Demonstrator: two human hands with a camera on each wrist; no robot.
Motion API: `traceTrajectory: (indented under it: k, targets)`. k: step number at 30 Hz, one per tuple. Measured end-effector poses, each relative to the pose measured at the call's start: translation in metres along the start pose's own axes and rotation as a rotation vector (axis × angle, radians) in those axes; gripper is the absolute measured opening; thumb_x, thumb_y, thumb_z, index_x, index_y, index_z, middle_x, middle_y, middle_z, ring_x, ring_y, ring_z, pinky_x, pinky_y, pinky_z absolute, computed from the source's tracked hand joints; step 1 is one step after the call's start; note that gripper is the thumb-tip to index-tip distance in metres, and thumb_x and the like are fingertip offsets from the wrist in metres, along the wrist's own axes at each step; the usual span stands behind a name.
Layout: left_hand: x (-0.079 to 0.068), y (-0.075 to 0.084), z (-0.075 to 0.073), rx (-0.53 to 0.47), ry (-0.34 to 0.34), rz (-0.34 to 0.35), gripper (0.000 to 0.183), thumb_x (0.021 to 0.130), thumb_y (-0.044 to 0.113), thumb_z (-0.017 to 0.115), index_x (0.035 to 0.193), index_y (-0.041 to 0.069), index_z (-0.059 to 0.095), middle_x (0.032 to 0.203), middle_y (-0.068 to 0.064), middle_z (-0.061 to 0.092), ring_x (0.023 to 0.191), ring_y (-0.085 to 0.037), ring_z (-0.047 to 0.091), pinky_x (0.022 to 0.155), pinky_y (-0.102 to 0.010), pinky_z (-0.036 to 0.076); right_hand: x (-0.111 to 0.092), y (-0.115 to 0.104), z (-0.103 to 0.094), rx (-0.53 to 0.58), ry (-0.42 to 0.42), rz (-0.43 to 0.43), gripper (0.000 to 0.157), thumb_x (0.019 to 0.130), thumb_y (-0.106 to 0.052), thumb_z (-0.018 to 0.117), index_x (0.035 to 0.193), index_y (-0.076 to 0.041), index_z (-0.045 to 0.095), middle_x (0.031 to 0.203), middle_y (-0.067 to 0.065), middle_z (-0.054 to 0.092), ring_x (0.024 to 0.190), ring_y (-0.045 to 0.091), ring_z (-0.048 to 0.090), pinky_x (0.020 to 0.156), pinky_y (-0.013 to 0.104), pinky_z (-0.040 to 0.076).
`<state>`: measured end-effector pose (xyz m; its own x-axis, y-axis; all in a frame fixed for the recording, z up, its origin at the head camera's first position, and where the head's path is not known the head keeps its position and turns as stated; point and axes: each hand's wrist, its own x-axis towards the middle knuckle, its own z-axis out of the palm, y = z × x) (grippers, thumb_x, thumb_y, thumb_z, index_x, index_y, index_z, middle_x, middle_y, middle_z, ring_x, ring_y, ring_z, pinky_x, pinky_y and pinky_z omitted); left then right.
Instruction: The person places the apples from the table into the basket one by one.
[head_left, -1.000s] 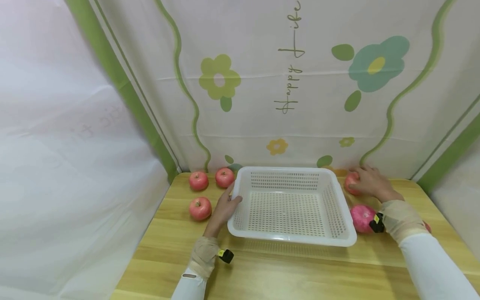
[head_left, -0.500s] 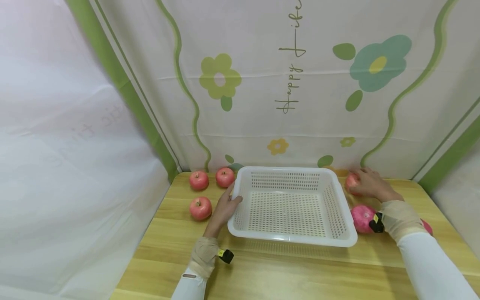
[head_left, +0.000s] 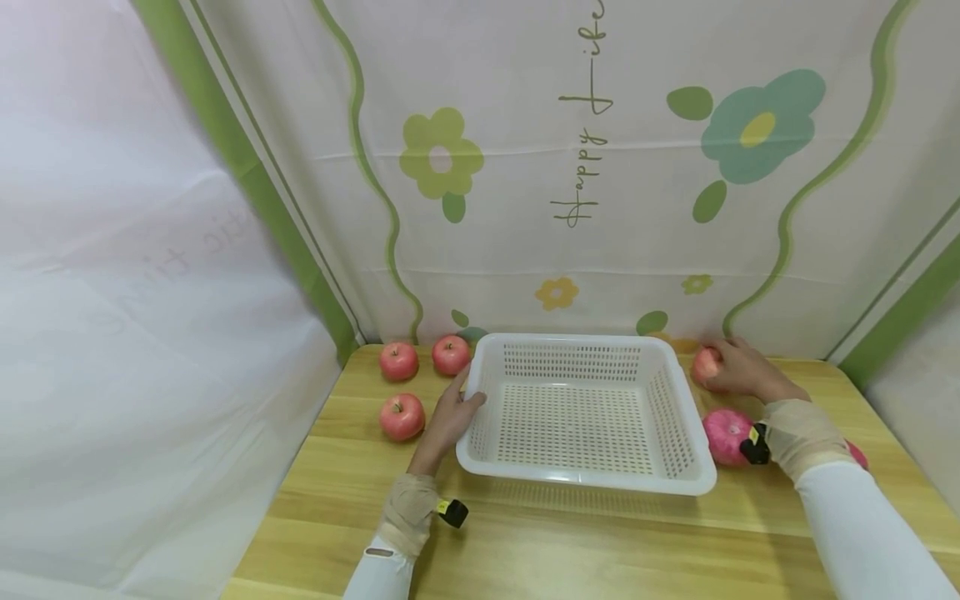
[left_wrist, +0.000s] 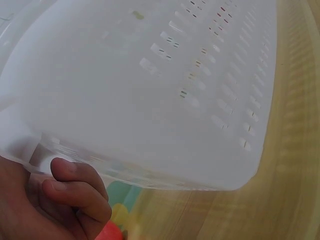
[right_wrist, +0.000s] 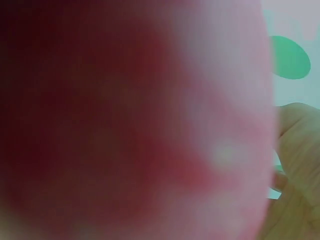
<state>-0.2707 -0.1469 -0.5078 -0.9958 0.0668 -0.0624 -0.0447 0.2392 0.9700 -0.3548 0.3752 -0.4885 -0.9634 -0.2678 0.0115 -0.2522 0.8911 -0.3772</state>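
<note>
A white perforated plastic basket [head_left: 577, 487] stands in the middle of the wooden table. My left hand [head_left: 447, 417] grips its left rim; in the left wrist view the curled fingers [left_wrist: 82, 192] lie under that rim. At the back right, my right hand [head_left: 745, 371] holds a red apple [head_left: 705, 367], which it partly covers. A deeper pink round fruit [head_left: 726, 435] sits just in front, partly hidden by the right wrist camera. In the right wrist view, a blurred red-pink surface [right_wrist: 220, 100] hides most of the right hand [right_wrist: 302, 165].
Three red apples [head_left: 402, 417] lie on the table left of the basket. Another pinkish-red thing [head_left: 857, 455] shows beyond the right forearm, mostly hidden. A printed white curtain [head_left: 510, 250] rises right behind the table [head_left: 330, 500], with more cloth on both sides.
</note>
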Motion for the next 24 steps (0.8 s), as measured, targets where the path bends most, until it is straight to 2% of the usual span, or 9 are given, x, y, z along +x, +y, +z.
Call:
traceTrajectory:
  k: [3,18,24]
  targets:
    - [0.0001,0.0001,0.0,-0.003,-0.003,-0.001,0.068,0.107,0.022,0.056,0.169,0.028,0.03,0.125,-0.031,0.071,0.099,-0.041,0.078,0.074,-0.047,0.067,0.0002,-0.002,-0.0007,0.011,-0.004,0.004,0.076,0.087,-0.026,0.082,0.143,0.011,0.048,0.136,0.047,0.046,0.124,0.061,0.045,0.1,0.077,0.044]
    - [-0.0011,0.0009,0.0005,0.01,0.002,-0.01,0.069,0.106,0.023,0.056,0.169,0.029,0.03,0.122,-0.03,0.071,0.097,-0.039,0.078,0.074,-0.046,0.067,0.001,0.0005,0.002,0.021,-0.006,0.004,0.075,0.087,-0.027,0.083,0.143,0.01,0.049,0.134,0.046,0.048,0.121,0.06,0.047,0.099,0.077,0.045]
    - [-0.0015,0.0016,0.0001,0.024,0.007,-0.004,0.069,0.106,0.022,0.056,0.17,0.027,0.03,0.123,-0.031,0.071,0.097,-0.038,0.078,0.074,-0.045,0.067,0.0001,-0.0014,0.0016,0.023,-0.006,0.003,0.075,0.086,-0.025,0.083,0.143,0.011,0.049,0.135,0.047,0.048,0.122,0.061,0.047,0.101,0.077,0.044]
